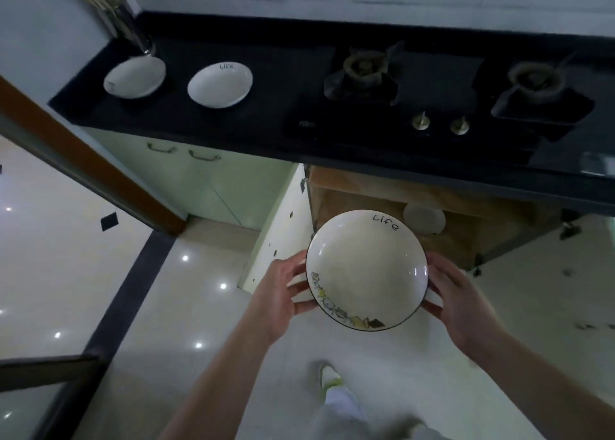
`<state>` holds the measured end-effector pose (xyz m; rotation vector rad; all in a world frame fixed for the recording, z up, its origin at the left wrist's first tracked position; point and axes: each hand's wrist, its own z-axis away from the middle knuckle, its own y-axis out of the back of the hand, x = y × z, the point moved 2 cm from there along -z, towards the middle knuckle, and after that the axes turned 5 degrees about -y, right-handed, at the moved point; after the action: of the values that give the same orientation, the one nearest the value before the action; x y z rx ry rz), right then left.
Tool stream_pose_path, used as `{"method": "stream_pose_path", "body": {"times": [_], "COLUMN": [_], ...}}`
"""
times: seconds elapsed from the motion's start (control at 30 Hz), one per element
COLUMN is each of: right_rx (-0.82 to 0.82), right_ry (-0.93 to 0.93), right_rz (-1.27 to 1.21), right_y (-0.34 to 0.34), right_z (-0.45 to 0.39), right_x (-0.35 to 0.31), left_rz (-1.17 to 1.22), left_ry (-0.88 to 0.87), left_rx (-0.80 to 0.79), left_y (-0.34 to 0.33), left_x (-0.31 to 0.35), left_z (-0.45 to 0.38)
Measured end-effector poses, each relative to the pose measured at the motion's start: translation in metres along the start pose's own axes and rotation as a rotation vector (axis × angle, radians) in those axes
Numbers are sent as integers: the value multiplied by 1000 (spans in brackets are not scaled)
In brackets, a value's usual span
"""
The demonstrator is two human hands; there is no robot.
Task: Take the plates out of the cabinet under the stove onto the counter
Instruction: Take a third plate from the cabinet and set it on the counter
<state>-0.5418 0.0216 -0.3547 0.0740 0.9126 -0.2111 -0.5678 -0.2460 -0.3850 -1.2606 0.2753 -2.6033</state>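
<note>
I hold a white plate (366, 270) with a dark rim, the word "life" and a yellow pattern, level in front of the open cabinet (466, 206) under the stove. My left hand (283, 293) grips its left edge and my right hand (456, 300) grips its right edge. Another white plate (424, 219) stands inside the cabinet behind it. Two white plates sit on the black counter (273, 83) at the left: one marked "life" (219, 85) and one further left (134, 77).
A two-burner gas stove (449, 83) with two knobs fills the counter's right part. A utensil holder (133, 30) stands at the back left corner. The open cabinet door (276, 226) hangs left of my hands. My foot (329, 378) is on the tiled floor.
</note>
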Motion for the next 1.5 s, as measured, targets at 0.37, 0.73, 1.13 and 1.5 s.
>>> {"method": "stream_pose_path", "body": {"times": [0.37, 0.73, 1.13, 1.5], "right_rx": [-68, 99, 236, 478], "right_ry": [196, 192, 257, 293], "right_rz": [124, -178, -352, -488], "right_y": [123, 209, 221, 273], "right_z": [106, 172, 210, 245], "right_x": [-3, -11, -13, 19], "left_rz": [-116, -205, -343, -432], "left_ry": [-102, -252, -299, -176], "left_rx": [-15, -104, -392, -550], "left_y": [-101, -179, -212, -292], "left_x": [-12, -25, -10, -41], "left_z": [111, 175, 164, 144]}}
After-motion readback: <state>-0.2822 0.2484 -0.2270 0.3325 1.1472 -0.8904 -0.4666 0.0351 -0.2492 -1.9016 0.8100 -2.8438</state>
